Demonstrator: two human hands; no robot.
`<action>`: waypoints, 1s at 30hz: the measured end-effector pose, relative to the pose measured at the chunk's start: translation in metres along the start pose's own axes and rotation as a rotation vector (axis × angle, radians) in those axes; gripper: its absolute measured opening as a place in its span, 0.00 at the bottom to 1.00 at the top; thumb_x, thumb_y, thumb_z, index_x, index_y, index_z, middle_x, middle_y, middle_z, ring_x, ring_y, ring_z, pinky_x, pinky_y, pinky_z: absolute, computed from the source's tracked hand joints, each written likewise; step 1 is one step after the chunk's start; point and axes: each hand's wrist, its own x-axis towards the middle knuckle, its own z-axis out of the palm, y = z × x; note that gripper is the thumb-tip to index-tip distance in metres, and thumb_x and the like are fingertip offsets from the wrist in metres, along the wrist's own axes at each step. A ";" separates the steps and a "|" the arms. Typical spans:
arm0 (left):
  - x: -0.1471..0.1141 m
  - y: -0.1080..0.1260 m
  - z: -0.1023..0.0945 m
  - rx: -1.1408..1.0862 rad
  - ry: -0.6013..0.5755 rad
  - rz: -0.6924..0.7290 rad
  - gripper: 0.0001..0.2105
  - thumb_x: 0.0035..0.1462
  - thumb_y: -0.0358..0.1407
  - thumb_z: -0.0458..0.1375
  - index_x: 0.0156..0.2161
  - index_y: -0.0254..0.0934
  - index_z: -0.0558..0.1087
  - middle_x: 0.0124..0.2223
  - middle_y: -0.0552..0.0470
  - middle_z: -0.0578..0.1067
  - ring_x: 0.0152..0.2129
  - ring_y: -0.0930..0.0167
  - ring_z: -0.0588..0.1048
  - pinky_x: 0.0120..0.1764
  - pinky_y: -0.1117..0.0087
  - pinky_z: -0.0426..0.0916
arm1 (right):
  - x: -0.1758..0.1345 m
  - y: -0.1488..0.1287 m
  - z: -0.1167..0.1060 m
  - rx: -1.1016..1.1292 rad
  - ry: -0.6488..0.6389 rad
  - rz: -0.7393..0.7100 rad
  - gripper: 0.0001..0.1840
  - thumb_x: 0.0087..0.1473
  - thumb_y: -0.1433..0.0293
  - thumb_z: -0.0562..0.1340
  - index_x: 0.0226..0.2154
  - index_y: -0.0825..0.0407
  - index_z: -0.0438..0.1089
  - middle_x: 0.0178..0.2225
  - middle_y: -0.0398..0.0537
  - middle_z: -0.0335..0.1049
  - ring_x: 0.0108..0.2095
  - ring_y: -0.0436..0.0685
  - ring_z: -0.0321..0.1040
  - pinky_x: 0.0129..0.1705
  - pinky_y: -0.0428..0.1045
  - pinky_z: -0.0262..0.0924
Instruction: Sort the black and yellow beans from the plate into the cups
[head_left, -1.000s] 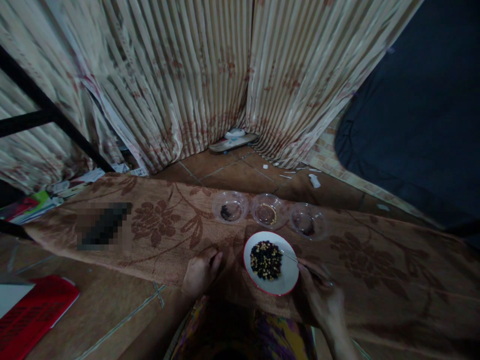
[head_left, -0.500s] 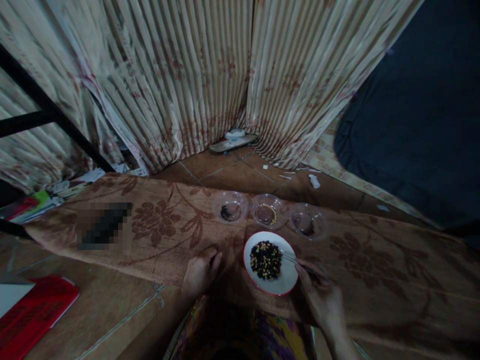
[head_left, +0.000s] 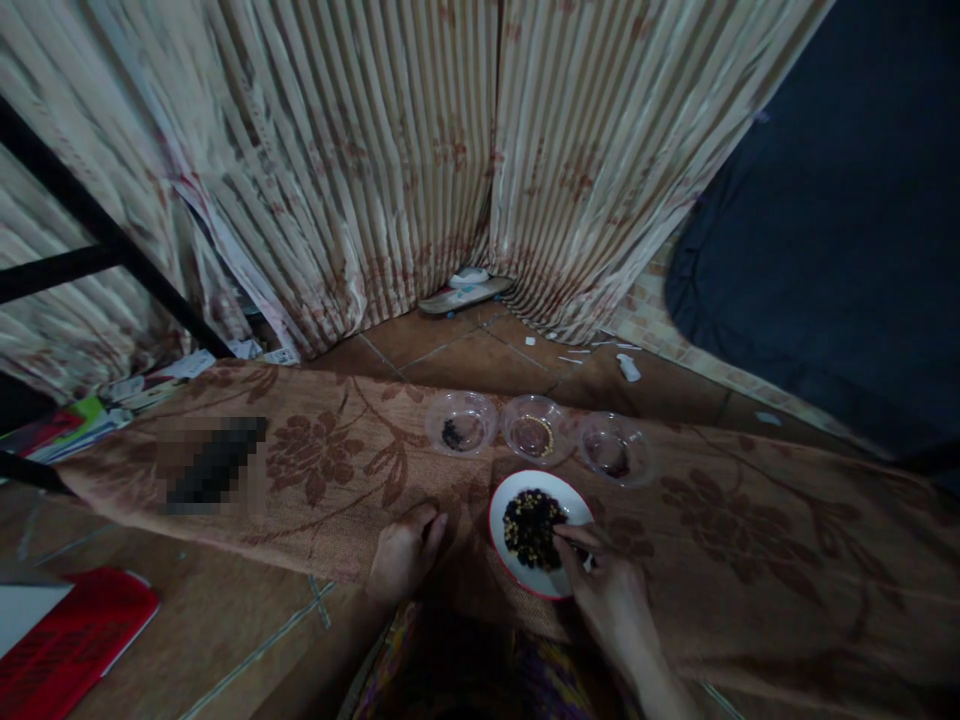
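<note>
1. The left hand (head_left: 406, 551) rests loosely curled and holding nothing on the brown floral cloth (head_left: 315, 470), just left of the plate.
2. The white plate (head_left: 525, 578) holds mixed dark and pale beans (head_left: 529, 525), below three clear bowls (head_left: 534, 431).
3. The right hand (head_left: 606, 597) pinches tweezers (head_left: 579, 546) over the beans.

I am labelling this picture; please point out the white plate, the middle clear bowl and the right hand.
white plate (head_left: 525, 582): head view, bare near rim.
middle clear bowl (head_left: 534, 432): head view, inside bottom.
right hand (head_left: 607, 600): head view, back of hand.
</note>
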 end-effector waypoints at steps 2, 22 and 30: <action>0.000 0.000 0.000 -0.006 0.004 -0.007 0.15 0.65 0.40 0.45 0.30 0.40 0.69 0.29 0.52 0.76 0.28 0.72 0.76 0.31 0.75 0.63 | -0.004 0.004 -0.009 -0.005 0.015 0.020 0.15 0.54 0.57 0.58 0.33 0.47 0.77 0.37 0.49 0.77 0.35 0.58 0.74 0.33 0.49 0.67; 0.004 -0.006 0.000 0.037 0.021 -0.031 0.13 0.64 0.39 0.47 0.35 0.40 0.73 0.29 0.51 0.80 0.27 0.70 0.79 0.29 0.75 0.62 | -0.023 0.032 -0.019 0.272 0.261 0.078 0.15 0.52 0.57 0.61 0.33 0.50 0.77 0.38 0.51 0.76 0.40 0.60 0.74 0.38 0.50 0.68; 0.006 -0.007 -0.001 0.071 -0.001 -0.017 0.12 0.64 0.38 0.48 0.34 0.40 0.72 0.28 0.51 0.79 0.27 0.68 0.79 0.27 0.75 0.60 | -0.025 0.040 -0.005 0.365 0.419 0.139 0.17 0.48 0.55 0.64 0.32 0.52 0.76 0.32 0.51 0.77 0.33 0.59 0.74 0.38 0.53 0.69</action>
